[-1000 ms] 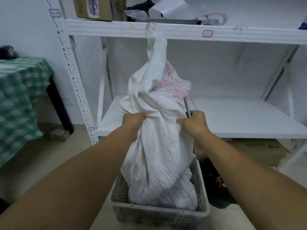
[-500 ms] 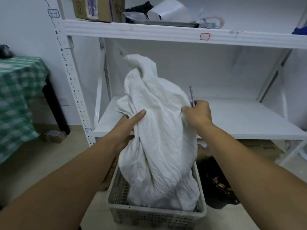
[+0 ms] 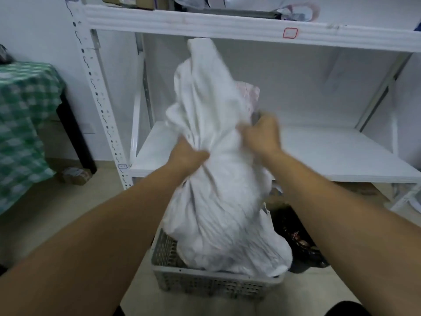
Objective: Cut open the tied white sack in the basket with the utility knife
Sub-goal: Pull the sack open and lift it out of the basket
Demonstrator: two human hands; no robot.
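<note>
At the far left a green checked tablecloth hung over a table, and a small cardboard box lay on the floor beside its dark leg. Next stood the perforated upright of a white shelving rack, carrying an upper shelf with cardboard boxes and plastic bags on it and a red-outlined label on its front edge.

The left hand was clenched into the left side of the white sack, with a bunch of cloth gathered in its fist. The sack stood tall in front of the rack. Its lower end sat in the grey slotted basket on the floor, and its twisted top reached just under the upper shelf. A patch of pink print showed on its far side.

The right hand gripped the sack's right side a little higher than the left, with its fingers curled into the fabric. A short grey sliver showed just above those fingers, too blurred to name.

Right of the basket and touching it, a dark bag lay open on the floor. Behind both arms, the rack's lower shelf board ran off to the right.
</note>
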